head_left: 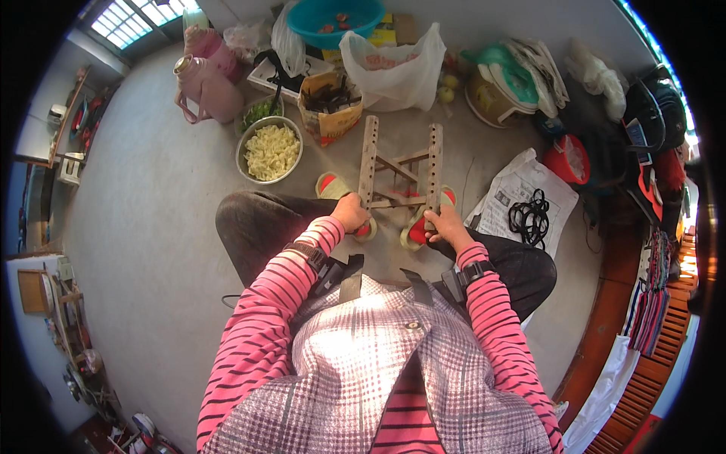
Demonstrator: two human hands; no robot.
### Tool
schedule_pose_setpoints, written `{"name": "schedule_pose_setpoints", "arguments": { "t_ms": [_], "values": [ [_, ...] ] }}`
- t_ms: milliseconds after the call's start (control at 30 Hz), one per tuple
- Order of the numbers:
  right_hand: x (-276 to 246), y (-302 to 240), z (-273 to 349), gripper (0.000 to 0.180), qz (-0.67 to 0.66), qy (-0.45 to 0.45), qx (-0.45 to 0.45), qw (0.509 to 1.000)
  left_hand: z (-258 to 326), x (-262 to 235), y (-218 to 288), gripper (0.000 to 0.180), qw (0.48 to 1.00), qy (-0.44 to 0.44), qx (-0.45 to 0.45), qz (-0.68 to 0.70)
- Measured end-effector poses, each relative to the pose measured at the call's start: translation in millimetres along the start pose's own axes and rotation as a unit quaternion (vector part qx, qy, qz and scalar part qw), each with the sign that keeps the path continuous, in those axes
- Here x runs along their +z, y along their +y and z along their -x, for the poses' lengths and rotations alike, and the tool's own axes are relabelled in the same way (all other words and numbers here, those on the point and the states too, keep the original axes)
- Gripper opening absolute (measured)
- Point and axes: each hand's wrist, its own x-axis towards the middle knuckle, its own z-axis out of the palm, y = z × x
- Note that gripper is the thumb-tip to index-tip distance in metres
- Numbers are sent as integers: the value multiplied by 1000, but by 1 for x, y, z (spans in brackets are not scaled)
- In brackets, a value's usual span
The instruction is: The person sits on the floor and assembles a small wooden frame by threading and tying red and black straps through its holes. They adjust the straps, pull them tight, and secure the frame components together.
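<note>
Seated person seen from above, both hands on a wooden frame (pixel 368 163) held out in front between the knees; it consists of two posts pierced by rows of holes and joined by crossed bars. The left hand (pixel 349 213) is closed narrowly about the near end of the left post, its fingers partly hidden; the right hand (pixel 449 227) grips the near end of the right post, thumb in view. One hand per post, at matching height, presumably keeps the frame level and the two sides parallel. Whether its far end rests on the floor (pixel 151 250) cannot be told. Green slippers (pixel 330 184) show on either side of it, the knees spread, probably to leave room. To the right, a black cord (pixel 531 219) lies looped on a white sheet (pixel 499 189), which perhaps serves to keep it off the floor. Beyond the frame stand a box (pixel 333 121) of dark pieces and a white bag (pixel 389 83); to their left are a bowl (pixel 241 163) of pale food and a pink flask (pixel 212 91), apparently set aside to leave the working space free.
</note>
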Motion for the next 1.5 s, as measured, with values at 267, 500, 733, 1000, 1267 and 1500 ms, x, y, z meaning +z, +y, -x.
{"name": "schedule_pose_setpoints", "arguments": {
  "t_ms": [267, 500, 733, 1000, 1267, 1500],
  "values": [
    [4, 0, 4, 35, 3, 16, 6, 1000, 2, 2, -4, 34, 999, 24, 33, -21],
    [-10, 3, 6, 31, -12, -83, 22, 996, 7, -14, -2, 28, 990, -101, -39, 87],
    [-23, -1, 14, 31, 27, -61, 39, 997, 9, -27, -6, 26, 973, -152, -75, 157],
    [-22, -8, 26, 26, 113, -63, 30, 991, 9, -16, -8, 28, 982, -156, -66, 82],
    [-24, -9, 22, 23, 222, 1, -29, 975, 5, -17, -10, 23, 985, -156, -48, 56],
    [-98, -65, 86, 21, 107, 277, -212, 931, -3, -22, -28, 26, 982, -158, 107, -5]
  ]
}}
